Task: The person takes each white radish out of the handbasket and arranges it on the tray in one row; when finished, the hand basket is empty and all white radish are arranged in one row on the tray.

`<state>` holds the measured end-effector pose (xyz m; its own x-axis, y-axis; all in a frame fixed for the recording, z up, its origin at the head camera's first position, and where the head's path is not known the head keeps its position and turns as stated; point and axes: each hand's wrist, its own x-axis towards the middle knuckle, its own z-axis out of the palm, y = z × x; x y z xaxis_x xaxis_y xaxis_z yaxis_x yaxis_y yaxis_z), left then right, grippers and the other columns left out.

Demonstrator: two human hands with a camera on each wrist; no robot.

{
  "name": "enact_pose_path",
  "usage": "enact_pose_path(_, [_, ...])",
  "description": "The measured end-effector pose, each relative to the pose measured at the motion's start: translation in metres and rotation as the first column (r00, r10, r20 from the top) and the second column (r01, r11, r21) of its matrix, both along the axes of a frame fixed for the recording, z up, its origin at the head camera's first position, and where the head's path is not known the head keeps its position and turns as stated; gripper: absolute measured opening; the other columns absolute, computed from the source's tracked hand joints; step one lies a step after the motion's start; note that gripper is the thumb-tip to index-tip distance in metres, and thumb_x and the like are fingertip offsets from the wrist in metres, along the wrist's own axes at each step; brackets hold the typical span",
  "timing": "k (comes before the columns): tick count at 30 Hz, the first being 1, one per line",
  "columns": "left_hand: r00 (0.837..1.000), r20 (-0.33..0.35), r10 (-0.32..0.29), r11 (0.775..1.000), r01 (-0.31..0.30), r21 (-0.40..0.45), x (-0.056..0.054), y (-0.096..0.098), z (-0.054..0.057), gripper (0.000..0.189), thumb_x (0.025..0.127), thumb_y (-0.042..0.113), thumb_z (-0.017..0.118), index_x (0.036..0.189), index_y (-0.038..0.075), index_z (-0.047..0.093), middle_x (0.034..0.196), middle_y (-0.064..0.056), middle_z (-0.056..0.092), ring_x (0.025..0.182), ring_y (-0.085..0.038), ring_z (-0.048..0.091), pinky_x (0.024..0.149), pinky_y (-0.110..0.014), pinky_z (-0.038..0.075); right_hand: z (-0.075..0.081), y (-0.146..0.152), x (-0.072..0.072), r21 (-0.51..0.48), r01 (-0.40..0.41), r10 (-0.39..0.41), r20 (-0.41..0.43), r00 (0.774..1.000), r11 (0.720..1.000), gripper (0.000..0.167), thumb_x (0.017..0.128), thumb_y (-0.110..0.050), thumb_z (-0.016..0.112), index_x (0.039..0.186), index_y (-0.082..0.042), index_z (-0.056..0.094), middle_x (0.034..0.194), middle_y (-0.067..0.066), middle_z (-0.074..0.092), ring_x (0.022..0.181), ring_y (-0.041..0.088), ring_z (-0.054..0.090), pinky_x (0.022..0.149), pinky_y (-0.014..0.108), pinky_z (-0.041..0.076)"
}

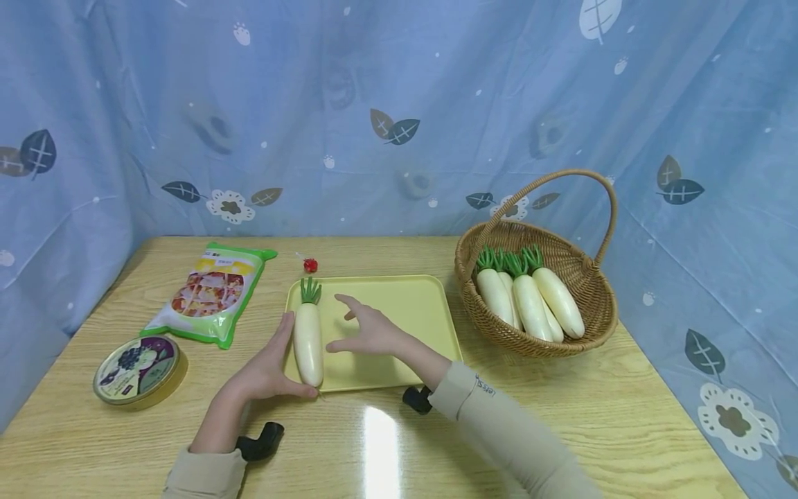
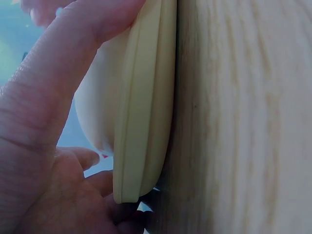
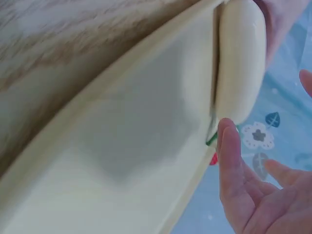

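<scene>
A white radish [image 1: 308, 343] with green leaf stubs lies along the left side of a yellow tray [image 1: 393, 312], leaves pointing away from me. My left hand [image 1: 264, 367] is at the tray's near left corner, its thumb stretched along the front rim by the radish's tip and its fingers reaching up the left side. In the left wrist view that thumb touches the tray rim [image 2: 141, 102]. Over the tray, just right of the radish, my right hand [image 1: 370, 333] has its fingers spread and holds nothing. The right wrist view shows its extended fingers [image 3: 230, 161] near the radish's leafy end.
To the right stands a wicker basket [image 1: 536, 346] with a tall handle and several white radishes [image 1: 530, 305]. At left lie a green-edged food packet [image 1: 208, 294] and a round tin [image 1: 137, 371]. A small red item [image 1: 309, 265] sits behind the tray, before a blue curtain [image 1: 349, 173].
</scene>
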<state>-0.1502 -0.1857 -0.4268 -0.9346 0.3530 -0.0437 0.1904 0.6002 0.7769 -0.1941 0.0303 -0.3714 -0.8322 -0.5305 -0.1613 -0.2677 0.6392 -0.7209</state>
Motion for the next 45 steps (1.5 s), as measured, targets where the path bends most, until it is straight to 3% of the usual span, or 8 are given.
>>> enact_pose_path(4, [1.0,0.005,0.005,1.0,-0.005,-0.001,0.0,0.0,0.0,0.14,0.052,0.038,0.088,0.143,-0.004,-0.01,0.148,-0.026,-0.011,0.135,-0.042,-0.004,0.106,-0.058,0.009,0.006,0.011,0.002,-0.009,-0.013,0.013,-0.001,1.0,1.0,0.086,0.076,-0.038,0.071,0.145,-0.019,0.023,0.127,0.015,0.05,0.116,0.03,0.048,0.091,0.043,0.042])
enact_pose_path(11, [1.0,0.009,0.014,1.0,-0.014,-0.007,0.002,-0.001,0.0,0.14,0.052,0.038,0.088,0.143,-0.004,-0.009,0.148,-0.027,-0.01,0.135,-0.042,-0.003,0.106,-0.058,0.009,0.015,0.03,0.005,-0.027,-0.045,0.045,0.013,0.999,0.999,0.084,0.078,-0.035,0.071,0.146,-0.023,0.023,0.131,0.015,0.047,0.076,0.023,0.065,0.073,0.032,0.05])
enact_pose_path(14, [1.0,0.01,0.012,1.0,-0.012,0.002,0.003,-0.001,0.0,0.139,0.052,0.037,0.088,0.143,-0.004,-0.009,0.148,-0.026,-0.01,0.135,-0.041,-0.003,0.106,-0.057,0.008,0.02,0.039,0.007,-0.045,-0.05,0.051,0.02,0.999,0.998,0.084,0.078,-0.032,0.071,0.145,-0.023,0.023,0.132,0.016,0.046,0.071,0.021,0.065,0.065,0.029,0.051])
enact_pose_path(19, [1.0,0.004,0.011,1.0,-0.011,-0.005,0.003,-0.002,-0.001,0.14,0.051,0.038,0.088,0.143,-0.004,-0.009,0.148,-0.026,-0.01,0.135,-0.041,-0.004,0.106,-0.056,0.008,0.031,0.054,0.009,-0.042,-0.052,0.051,-0.02,0.999,0.998,0.083,0.078,-0.031,0.072,0.145,-0.022,0.025,0.129,0.013,0.048,0.067,0.012,0.062,0.063,0.027,0.05])
enact_pose_path(28, [1.0,0.006,0.009,1.0,-0.009,-0.002,0.003,-0.002,-0.002,0.141,0.051,0.038,0.088,0.143,-0.003,-0.01,0.148,-0.026,-0.011,0.135,-0.041,-0.005,0.107,-0.056,0.006,0.052,0.083,0.014,-0.035,-0.036,0.033,-0.075,0.997,0.999,0.081,0.078,-0.034,0.072,0.144,-0.025,0.026,0.128,0.007,0.049,0.078,0.014,0.059,0.068,0.029,0.049])
enact_pose_path(40, [1.0,0.023,0.009,1.0,-0.009,0.011,0.001,0.0,-0.001,0.14,0.051,0.036,0.088,0.143,-0.003,-0.011,0.148,-0.025,-0.011,0.135,-0.04,-0.005,0.107,-0.056,0.006,0.067,0.116,0.023,-0.032,0.018,-0.022,-0.121,0.992,0.999,0.08,0.078,-0.037,0.071,0.143,-0.028,0.027,0.125,0.004,0.051,0.082,0.012,0.06,0.07,0.031,0.048])
enact_pose_path(45, [1.0,0.023,0.01,1.0,-0.011,0.019,0.001,0.0,-0.001,0.14,0.051,0.036,0.088,0.143,-0.002,-0.011,0.148,-0.025,-0.012,0.135,-0.04,-0.006,0.107,-0.056,0.006,0.069,0.129,0.023,-0.074,0.024,-0.034,-0.142,0.989,0.997,0.079,0.079,-0.035,0.071,0.144,-0.022,0.027,0.125,0.009,0.052,0.081,0.013,0.061,0.072,0.032,0.049])
